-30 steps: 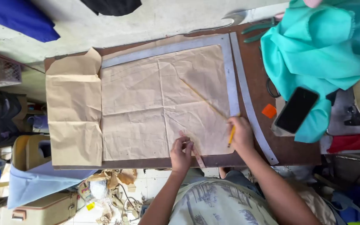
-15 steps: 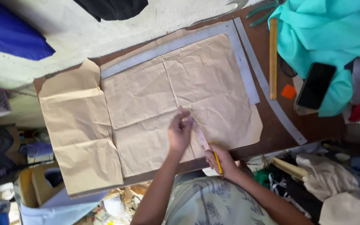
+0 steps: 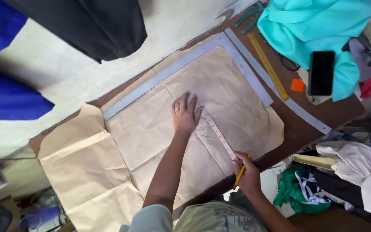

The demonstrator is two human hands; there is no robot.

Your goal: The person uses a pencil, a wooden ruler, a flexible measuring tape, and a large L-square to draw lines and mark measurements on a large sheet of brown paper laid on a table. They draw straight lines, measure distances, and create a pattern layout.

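The left hand (image 3: 185, 114) lay flat, fingers spread, on the brown paper (image 3: 237, 107), pinning the upper end of a measuring tape (image 3: 219, 135). The right hand (image 3: 247, 172), at the paper's near edge, pinched the tape's lower end and a yellow pencil (image 3: 241, 172). A metal square (image 3: 194, 60) bordered the paper's far side.

Head view, steeply down, table (image 3: 318, 109)

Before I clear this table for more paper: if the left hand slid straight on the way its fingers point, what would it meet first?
The left hand lies flat on the brown paper, fingers pointing toward the wall. Straight on, it would probably first meet the grey L-shaped square along the paper's far edge.
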